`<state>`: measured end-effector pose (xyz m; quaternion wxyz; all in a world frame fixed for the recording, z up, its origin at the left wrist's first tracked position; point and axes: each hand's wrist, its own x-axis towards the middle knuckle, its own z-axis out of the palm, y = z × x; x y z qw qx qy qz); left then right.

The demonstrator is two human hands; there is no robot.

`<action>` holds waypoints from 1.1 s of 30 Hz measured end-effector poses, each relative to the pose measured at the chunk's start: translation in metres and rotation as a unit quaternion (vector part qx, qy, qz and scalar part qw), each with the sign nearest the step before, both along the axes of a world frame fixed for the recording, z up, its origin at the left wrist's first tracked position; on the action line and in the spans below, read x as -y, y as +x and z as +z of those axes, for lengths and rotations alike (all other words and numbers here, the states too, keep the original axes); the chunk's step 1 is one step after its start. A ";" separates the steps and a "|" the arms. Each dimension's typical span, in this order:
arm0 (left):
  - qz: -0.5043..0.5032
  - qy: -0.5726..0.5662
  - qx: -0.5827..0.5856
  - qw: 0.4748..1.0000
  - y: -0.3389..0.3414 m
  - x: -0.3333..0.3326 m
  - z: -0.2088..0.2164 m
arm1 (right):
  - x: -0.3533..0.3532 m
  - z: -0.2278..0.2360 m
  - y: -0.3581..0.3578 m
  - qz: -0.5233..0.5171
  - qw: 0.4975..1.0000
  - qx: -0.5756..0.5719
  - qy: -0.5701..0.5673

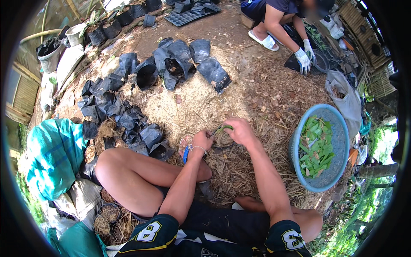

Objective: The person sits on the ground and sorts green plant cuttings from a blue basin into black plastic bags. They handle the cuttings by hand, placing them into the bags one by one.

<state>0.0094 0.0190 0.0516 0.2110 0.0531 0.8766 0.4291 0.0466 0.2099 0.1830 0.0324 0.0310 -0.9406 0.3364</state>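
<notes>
In front of my lap, over the straw-covered ground, my two hands are close together. My right hand (241,131) is closed on a small green plant cutting (224,127), which reaches across toward the other hand. My left hand (203,140), with a white band and a blue band at the wrist, has its fingers pinched at the cutting's near end. A thin dark piece shows at those fingertips, too small to name. To the right stands a blue-grey basin (299,169) with green leaves (317,147) in it.
Black plastic grow bags (171,64) lie ahead and to the left, several of them crumpled. A teal sack (55,156) sits at the left. Far right, a co-worker's gloved hands (305,60) work near a clear sack (342,96). A seedling tray (192,16) lies at the back.
</notes>
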 end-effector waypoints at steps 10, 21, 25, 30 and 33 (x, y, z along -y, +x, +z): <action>0.030 -0.001 0.008 1.000 -0.001 -0.003 -0.001 | 0.005 -0.023 0.004 0.045 0.998 0.010 0.050; 0.072 0.035 0.036 0.996 -0.003 -0.003 -0.014 | 0.005 -0.032 0.004 0.034 0.998 -0.036 0.037; 0.074 0.039 0.037 0.996 -0.003 -0.002 -0.018 | 0.006 -0.035 0.005 0.021 0.998 -0.041 0.034; 0.076 0.056 0.066 0.993 -0.003 -0.001 -0.021 | 0.008 -0.038 0.007 0.029 0.998 -0.039 0.032; 0.080 0.068 0.063 0.993 -0.003 -0.002 -0.020 | 0.010 -0.042 0.008 0.034 0.998 -0.030 0.039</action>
